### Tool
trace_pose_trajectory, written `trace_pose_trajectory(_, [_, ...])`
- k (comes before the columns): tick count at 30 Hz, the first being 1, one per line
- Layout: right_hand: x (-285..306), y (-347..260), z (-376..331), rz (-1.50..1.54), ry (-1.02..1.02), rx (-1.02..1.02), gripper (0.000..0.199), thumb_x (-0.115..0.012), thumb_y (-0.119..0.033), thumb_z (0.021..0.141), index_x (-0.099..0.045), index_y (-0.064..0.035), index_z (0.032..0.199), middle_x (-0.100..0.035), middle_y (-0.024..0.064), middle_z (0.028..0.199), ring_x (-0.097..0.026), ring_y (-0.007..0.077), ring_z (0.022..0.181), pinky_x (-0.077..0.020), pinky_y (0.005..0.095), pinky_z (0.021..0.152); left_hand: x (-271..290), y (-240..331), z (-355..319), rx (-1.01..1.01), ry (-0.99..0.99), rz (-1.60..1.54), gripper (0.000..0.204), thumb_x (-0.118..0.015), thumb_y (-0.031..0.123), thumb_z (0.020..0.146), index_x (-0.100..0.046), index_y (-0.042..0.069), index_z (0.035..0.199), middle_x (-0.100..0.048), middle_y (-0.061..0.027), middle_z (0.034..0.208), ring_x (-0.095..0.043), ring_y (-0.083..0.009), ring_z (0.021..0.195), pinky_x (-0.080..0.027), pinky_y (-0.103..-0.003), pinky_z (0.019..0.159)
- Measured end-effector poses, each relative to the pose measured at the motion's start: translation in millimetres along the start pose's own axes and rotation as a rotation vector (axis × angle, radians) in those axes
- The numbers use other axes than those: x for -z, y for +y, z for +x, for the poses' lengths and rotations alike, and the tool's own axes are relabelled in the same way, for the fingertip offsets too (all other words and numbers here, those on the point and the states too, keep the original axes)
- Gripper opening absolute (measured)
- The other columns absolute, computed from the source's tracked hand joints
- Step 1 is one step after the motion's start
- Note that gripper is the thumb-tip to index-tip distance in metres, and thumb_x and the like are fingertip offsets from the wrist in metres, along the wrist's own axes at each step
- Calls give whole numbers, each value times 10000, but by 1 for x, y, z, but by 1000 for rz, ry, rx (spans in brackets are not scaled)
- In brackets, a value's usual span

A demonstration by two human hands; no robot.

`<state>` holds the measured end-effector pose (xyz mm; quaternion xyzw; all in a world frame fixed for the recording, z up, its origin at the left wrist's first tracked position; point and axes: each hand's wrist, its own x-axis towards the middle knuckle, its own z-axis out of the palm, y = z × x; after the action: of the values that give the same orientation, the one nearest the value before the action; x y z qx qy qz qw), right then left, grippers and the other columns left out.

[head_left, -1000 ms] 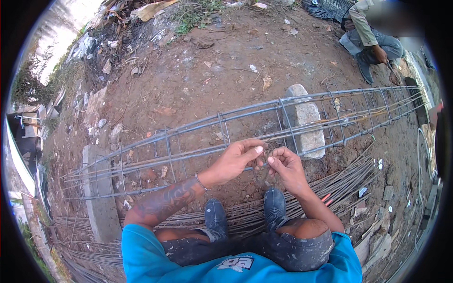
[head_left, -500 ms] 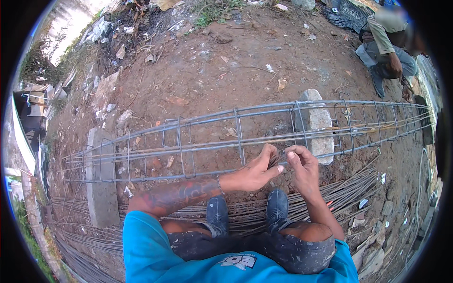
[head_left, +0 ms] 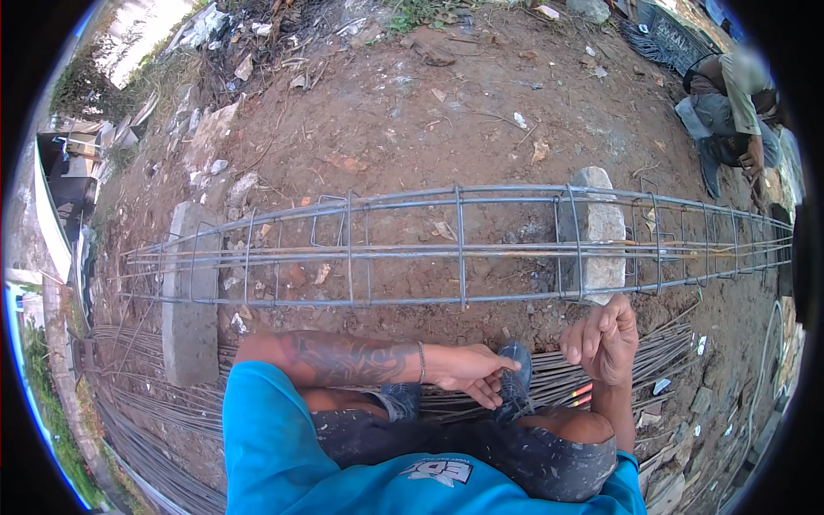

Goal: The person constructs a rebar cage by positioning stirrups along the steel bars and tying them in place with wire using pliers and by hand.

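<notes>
Across the ground in front of me lies a long rebar cage (head_left: 403, 251), its lengthwise bars tied through several square stirrups. My left hand (head_left: 476, 371) is on the near side of the cage, over my boot (head_left: 516, 378). Its thumb stretches out and its fingers are loosely bent apart; I see nothing clearly held. Farther right, my right hand (head_left: 605, 339) is raised just short of the cage's near bar, close to a concrete block. Its fingers are curled together, and whatever they hold is hidden or too small to make out.
A concrete block (head_left: 601, 227) props the cage at right, another slab (head_left: 190, 343) at left. Loose steel rods (head_left: 429, 378) lie around my feet. A crouching person (head_left: 730, 112) reaches toward the cage's far right. Rubble and litter (head_left: 249, 51) lie at upper left.
My hands were together at the cage's near bar and have come apart. The left has drawn back toward me, and the right has moved right. The view has shifted slightly.
</notes>
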<state>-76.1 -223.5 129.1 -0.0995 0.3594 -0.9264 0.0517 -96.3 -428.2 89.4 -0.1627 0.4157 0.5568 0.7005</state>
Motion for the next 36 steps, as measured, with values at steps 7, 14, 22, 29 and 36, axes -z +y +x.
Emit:
trace_pose_trajectory(7, [12,-17,-3,130,310,35,157,-426,-219,967,-441,-71,918,-383,-9,608,-450,123,519,-402,272,454,-1,42,-51,-784,360,1077,243,-555,235,868,-548,2,798,-543,-40,595,-512,-146,524,-401,-301,492])
trace_pose_trajectory(14, [32,-90,-54,16,434,261,197,-410,-240,976,-463,-69,893,-400,1,674,-387,76,485,-336,183,393,67,73,-65,-994,1081,1145,159,-627,149,787,-538,23,747,-474,-38,559,-467,-156,510,-372,-304,485])
trace_pose_trajectory(22, [58,-56,-87,-190,928,-26,154,-487,-211,946,-519,-69,896,-423,-21,607,-349,47,444,-249,174,373,107,62,-2,-921,1099,2085,146,-583,115,768,-550,26,879,-483,-115,829,-511,-283,838,-440,-401,676])
trace_pose_trajectory(29, [59,-39,-81,-154,861,-99,154,-516,-209,932,-513,-58,905,-415,-32,597,-344,46,454,-243,186,383,116,50,6,-911,1130,2203,90,-525,74,772,-543,23,843,-482,-122,797,-523,-274,781,-456,-368,621])
trace_pose_trajectory(36, [59,-34,-88,-146,859,-118,139,-520,-190,928,-517,-56,894,-419,-33,593,-349,46,459,-245,187,388,107,46,1,-839,1041,2117,134,-547,79,746,-505,4,849,-509,-168,837,-552,-328,771,-449,-421,579])
